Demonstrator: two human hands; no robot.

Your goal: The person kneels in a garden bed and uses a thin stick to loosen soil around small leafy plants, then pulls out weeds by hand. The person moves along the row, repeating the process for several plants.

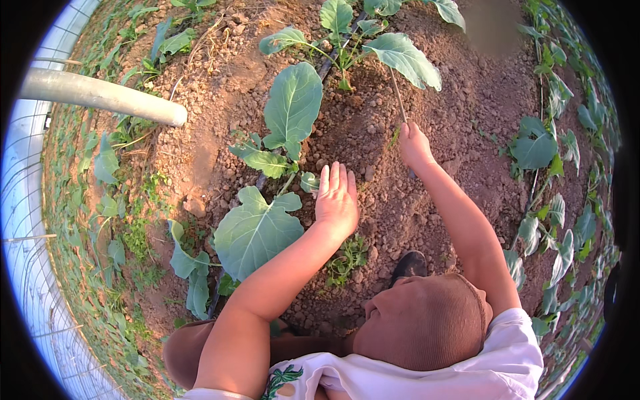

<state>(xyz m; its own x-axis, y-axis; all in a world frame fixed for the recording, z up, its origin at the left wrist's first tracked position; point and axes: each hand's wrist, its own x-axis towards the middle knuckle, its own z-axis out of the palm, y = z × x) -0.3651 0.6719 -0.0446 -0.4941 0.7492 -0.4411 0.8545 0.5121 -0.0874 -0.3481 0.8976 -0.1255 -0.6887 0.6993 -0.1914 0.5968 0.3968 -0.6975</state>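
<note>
My left hand (337,202) lies flat with its fingers stretched out, low over the loose soil and beside a small leaf (309,182) of a young brassica plant (292,107). It holds nothing that I can see. My right hand (416,150) is closed around a thin brown stick or tool handle (398,95), which runs up under a broad leaf (407,57) of another brassica plant farther off. A small grey end shows below that fist. The far end of the stick is hidden by the leaf.
A black drip line (327,67) runs along the row under the plants. A pale pole (105,96) juts in from the left. Small weeds (347,260) grow by my shoe (409,265). Another brassica row (535,145) stands at right, and plastic sheeting (25,200) edges the left.
</note>
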